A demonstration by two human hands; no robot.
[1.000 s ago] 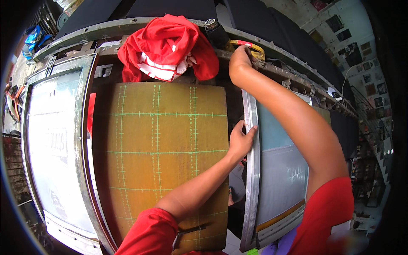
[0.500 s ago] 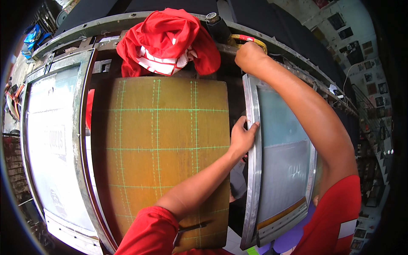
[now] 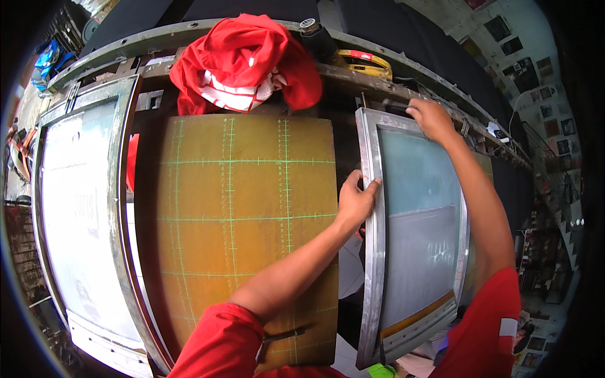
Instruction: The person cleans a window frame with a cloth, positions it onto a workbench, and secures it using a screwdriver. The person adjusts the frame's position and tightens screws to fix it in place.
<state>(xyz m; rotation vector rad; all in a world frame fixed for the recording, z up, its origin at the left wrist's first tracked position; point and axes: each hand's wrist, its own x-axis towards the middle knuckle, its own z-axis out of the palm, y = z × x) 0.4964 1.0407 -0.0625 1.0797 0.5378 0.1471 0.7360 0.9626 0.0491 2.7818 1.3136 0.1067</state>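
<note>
My left hand (image 3: pixel 357 200) is closed around the left rail of a metal-framed printing screen (image 3: pixel 372 252), its thumb on the front face. The screen stands at right, its mesh pale teal above and grey below. Beyond the screen's top edge, my right hand (image 3: pixel 432 120) has curled fingers beside a dark metal part; what they hold, if anything, I cannot make out. A brown printing board (image 3: pixel 258 189) with green grid lines lies beneath my left forearm. Up and to the left of my right hand rests a yellow ring-shaped roll (image 3: pixel 376 65) with a red label.
A second printing screen (image 3: pixel 82 208) stands at left in a worn metal frame. Bunched red cloth (image 3: pixel 249 57) with white print lies beyond the board. Next to it is a dark cylinder (image 3: pixel 317 39). A metal rail (image 3: pixel 151 34) crosses the back, and a dark thin-handled tool (image 3: pixel 283 336) lies near me.
My right hand has come away from the yellow roll, moving right and nearer, to the top of the right-hand screen. My left hand keeps its grip on the frame.
</note>
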